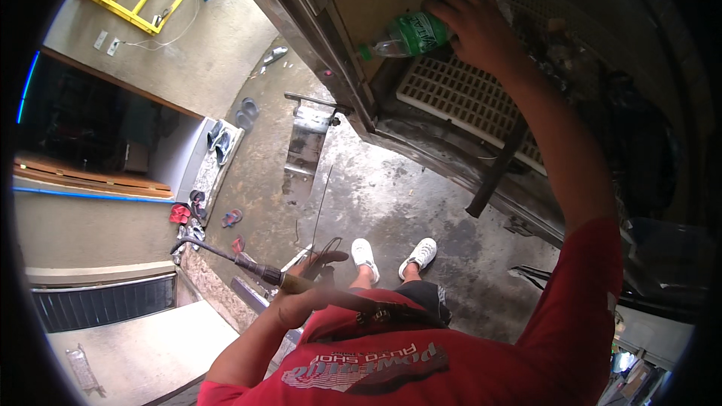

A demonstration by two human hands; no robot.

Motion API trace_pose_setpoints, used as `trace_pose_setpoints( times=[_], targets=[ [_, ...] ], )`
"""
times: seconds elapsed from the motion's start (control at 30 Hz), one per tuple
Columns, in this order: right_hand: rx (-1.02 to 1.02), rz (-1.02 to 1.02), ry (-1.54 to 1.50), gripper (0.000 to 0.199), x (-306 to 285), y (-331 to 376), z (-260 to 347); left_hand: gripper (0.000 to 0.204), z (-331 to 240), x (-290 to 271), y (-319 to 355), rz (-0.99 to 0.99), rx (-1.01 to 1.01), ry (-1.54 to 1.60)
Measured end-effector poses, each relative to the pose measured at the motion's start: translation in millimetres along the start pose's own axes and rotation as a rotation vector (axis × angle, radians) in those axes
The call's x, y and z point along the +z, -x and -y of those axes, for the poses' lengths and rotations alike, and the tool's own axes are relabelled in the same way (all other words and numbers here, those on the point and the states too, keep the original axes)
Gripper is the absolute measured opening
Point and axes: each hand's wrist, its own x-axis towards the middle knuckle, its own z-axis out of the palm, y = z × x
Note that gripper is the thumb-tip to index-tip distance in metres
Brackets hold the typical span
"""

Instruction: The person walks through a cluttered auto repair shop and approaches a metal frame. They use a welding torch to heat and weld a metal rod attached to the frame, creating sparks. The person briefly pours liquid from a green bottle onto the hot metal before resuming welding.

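My right grip (481, 31) held the bottle (412, 36), cap (366, 52) pointing left; my left grip (307, 299) held a bent-necked tool (259, 269).

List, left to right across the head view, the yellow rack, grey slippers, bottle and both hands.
Yellow rack → pair of grey slippers → left hand → green-capped bottle → right hand.
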Motion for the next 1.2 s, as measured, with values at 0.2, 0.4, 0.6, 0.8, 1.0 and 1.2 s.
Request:
trace_pose_setpoints(
  times=[0.2, 0.4, 0.6, 0.8, 1.0, 1.2],
  targets=[
    [-0.018, -0.015, -0.072, 0.068, 17.2, -5.9, 2.1, 0.084, 5.3, -1.5, 4.8, -0.044, -0.006, 0.047],
    [-0.022, 0.006, -0.111, 0.068, 17.5, -8.9, 5.6, 0.084, 12.9, -6.8, 2.1, -0.053, 0.009, 0.038],
    [-0.030, -0.008, -0.124, 0.068, 20.6, -6.0, 3.1, 0.082, 5.7, -3.5, 0.7, -0.037, -0.021, 0.021],
    [-0.031, -0.050, -0.174, 0.070, 24.6, -2.9, 4.2, 0.080, 7.5, -5.4, -1.0, -0.023, -0.013, 0.025],
    [-0.004, -0.014, -0.191, 0.071, 23.2, -3.4, 8.6, 0.079, 7.7, -4.6, 0.7, -0.045, -0.029, 0.026],
    [0.024, 0.001, -0.200, 0.072, 17.9, -0.8, 10.5, 0.079, 12.4, -11.4, 1.8, -0.041, -0.016, 0.015]
  ],
)
